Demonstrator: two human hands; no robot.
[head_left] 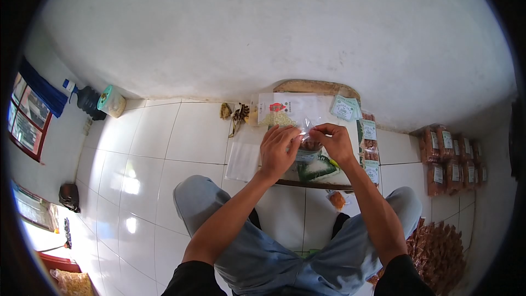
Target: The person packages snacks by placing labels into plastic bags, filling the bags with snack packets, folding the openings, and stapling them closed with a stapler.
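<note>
The grip's a two-sided pinch, left hand [280, 149] and right hand [335, 141] both clamped on the top of a clear plastic bag [310, 126] with brown stuff [312, 144] inside, right over the table [335, 179], some greenish labels [344, 109] near its far right corner.

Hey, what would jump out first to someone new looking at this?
Probably the left hand and right hand, pinching a clear plastic bag over the low table near the centre. Next, the stacked labelled packs on the right, then the blue curtain at the far left.
</note>
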